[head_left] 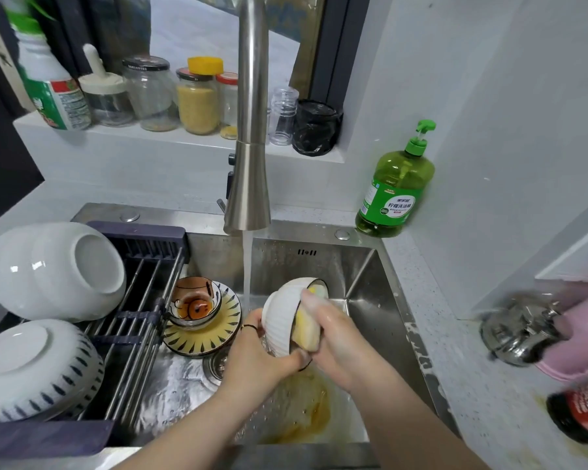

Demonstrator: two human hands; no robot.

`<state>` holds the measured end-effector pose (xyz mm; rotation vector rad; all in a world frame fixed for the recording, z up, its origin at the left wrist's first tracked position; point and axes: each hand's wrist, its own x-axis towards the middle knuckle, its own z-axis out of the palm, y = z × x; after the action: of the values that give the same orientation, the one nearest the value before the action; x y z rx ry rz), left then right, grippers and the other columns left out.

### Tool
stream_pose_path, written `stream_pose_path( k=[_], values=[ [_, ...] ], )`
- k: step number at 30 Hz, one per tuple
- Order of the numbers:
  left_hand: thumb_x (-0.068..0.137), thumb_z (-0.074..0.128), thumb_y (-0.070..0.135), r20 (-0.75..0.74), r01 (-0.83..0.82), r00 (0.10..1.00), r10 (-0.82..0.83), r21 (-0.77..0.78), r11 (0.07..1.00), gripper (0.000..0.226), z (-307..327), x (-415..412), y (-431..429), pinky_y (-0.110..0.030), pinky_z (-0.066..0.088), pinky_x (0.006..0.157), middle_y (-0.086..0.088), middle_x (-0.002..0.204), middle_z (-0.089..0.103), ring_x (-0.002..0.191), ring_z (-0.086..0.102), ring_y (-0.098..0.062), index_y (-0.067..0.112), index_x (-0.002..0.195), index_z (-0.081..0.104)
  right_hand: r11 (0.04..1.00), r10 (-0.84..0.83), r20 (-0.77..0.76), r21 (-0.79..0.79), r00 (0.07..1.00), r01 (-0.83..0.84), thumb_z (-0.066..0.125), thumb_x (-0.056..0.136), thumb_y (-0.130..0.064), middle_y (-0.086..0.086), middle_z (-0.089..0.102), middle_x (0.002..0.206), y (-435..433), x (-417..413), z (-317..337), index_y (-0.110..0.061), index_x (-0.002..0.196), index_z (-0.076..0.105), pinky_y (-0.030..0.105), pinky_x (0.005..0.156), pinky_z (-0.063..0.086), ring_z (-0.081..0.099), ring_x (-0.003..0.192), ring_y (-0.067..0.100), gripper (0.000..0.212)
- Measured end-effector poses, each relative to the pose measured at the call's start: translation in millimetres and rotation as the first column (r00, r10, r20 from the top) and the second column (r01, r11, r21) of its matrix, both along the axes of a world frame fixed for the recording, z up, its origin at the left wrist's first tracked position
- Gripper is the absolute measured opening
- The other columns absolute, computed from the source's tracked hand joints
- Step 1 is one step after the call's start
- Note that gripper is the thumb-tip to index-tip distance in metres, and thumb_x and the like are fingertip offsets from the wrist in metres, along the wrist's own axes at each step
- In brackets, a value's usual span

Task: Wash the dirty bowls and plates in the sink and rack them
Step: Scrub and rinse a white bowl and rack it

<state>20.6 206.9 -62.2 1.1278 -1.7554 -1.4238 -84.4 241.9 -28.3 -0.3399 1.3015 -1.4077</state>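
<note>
**ITEM COUNT: SINK STATION**

Bowls: 4. Two sit inverted on the drying rack (140, 300): the plain white bowl (55, 269) and the blue-dashed bowl (38, 368). Two are in the sink (370, 300): the small patterned bowl (194, 303) and the ribbed white bowl (280, 317).

Plates: 1 confirmed, the yellow striped plate (218, 334); a second beneath it cannot be confirmed.

Hands: 2, the left hand (262, 361) and the right hand (340, 340).

Sponges: 1, the yellow sponge (308, 330).

Faucets: 1, the steel faucet (252, 130).

Soap bottles: 1, the green soap bottle (396, 191).

Lidded jars on the ledge: 4, namely the cream-lidded jar (106, 96), black-lidded jar (150, 93), grain-filled jar (197, 103) and red-lidded jar (228, 96).

Racks: 1. Sinks: 1.
</note>
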Motion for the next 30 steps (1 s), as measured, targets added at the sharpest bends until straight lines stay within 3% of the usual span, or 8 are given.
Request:
stream_pose_path(
  k=[4,7,11,16,20,23,27,30],
  values=[
    [0.047,0.079,0.033,0.018,-0.015,1.000,0.015,-0.047,0.999,0.067,-11,-5,10,-0.010,0.045,0.066,0.006,0.099,0.060,0.085,0.060,-0.002,0.037,0.101,0.041,0.998,0.013,-0.332,0.065,0.943,0.009,0.070,0.063,-0.023,0.005,0.068,0.094,0,13,2,-0.019,0.099,0.057,0.038,0.080,0.055,0.066,0.090,0.021,0.039],
    [0.043,0.086,0.035,-0.029,0.072,0.997,-0.074,-0.064,0.995,0.074,-11,1,13,-0.005,0.042,0.073,0.011,0.107,0.053,0.092,0.055,0.003,0.038,0.100,0.038,0.999,0.045,-0.278,0.039,0.960,-0.036,0.067,0.070,-0.002,0.007,0.066,0.088,7,-1,5,-0.013,0.107,0.057,0.041,0.071,0.051,0.065,0.085,0.026,0.040],
    [0.036,0.073,0.069,-0.112,0.167,0.977,-0.179,-0.111,0.980,0.079,-6,15,3,-0.006,0.037,0.088,0.020,0.114,0.047,0.106,0.047,0.009,0.038,0.104,0.045,0.957,0.269,-0.159,-0.064,0.950,-0.282,0.073,0.057,-0.008,0.015,0.061,0.108,23,-39,14,-0.003,0.124,0.046,0.037,0.076,0.055,0.061,0.101,0.029,0.073],
    [0.053,0.048,0.064,-0.172,0.206,0.965,-0.196,0.043,0.978,0.057,14,8,-17,-0.012,0.036,0.088,0.027,0.116,0.043,0.107,0.046,0.006,0.046,0.106,0.040,0.793,0.566,-0.156,-0.164,0.809,-0.587,0.080,0.043,-0.011,0.007,0.066,0.095,31,-58,22,-0.004,0.109,0.056,0.021,0.061,0.054,0.067,0.083,0.013,0.070],
    [0.075,0.062,0.051,-0.209,0.517,0.856,-0.473,0.288,0.806,0.042,17,6,-39,-0.023,0.045,0.091,0.008,0.106,0.065,0.101,0.058,-0.009,0.022,0.106,0.060,0.698,0.668,-0.161,-0.201,0.726,-0.687,0.089,0.051,-0.030,0.002,0.068,0.102,29,-61,19,-0.014,0.108,0.066,0.026,0.078,0.054,0.064,0.096,0.015,0.064],
    [0.045,0.083,0.058,-0.336,0.640,0.769,-0.545,0.396,0.659,0.081,11,9,-48,-0.022,0.050,0.071,-0.007,0.084,0.065,0.080,0.061,-0.016,-0.001,0.094,0.057,0.671,0.704,-0.144,-0.184,0.695,-0.718,0.088,0.053,-0.029,0.003,0.067,0.105,30,-66,14,-0.011,0.111,0.063,0.029,0.081,0.054,0.063,0.098,0.018,0.066],
    [0.021,0.092,0.048,-0.534,0.624,0.764,-0.362,0.470,0.624,0.072,11,8,-39,-0.022,0.053,0.056,-0.007,0.069,0.069,0.062,0.066,-0.014,0.002,0.074,0.073,0.693,0.686,-0.163,-0.154,0.710,-0.705,0.088,0.052,-0.032,0.002,0.067,0.105,30,-69,8,-0.014,0.111,0.064,0.030,0.081,0.055,0.063,0.099,0.017,0.067],
    [0.028,0.091,0.046,-0.491,0.483,0.842,-0.226,0.496,0.721,0.066,16,7,-34,-0.024,0.053,0.055,-0.012,0.073,0.069,0.063,0.067,-0.017,0.004,0.076,0.074,0.901,0.414,-0.216,-0.038,0.884,-0.431,0.078,0.069,-0.025,0.001,0.069,0.103,26,-64,12,-0.010,0.127,0.053,0.033,0.078,0.054,0.064,0.096,0.017,0.064]
  ],
)
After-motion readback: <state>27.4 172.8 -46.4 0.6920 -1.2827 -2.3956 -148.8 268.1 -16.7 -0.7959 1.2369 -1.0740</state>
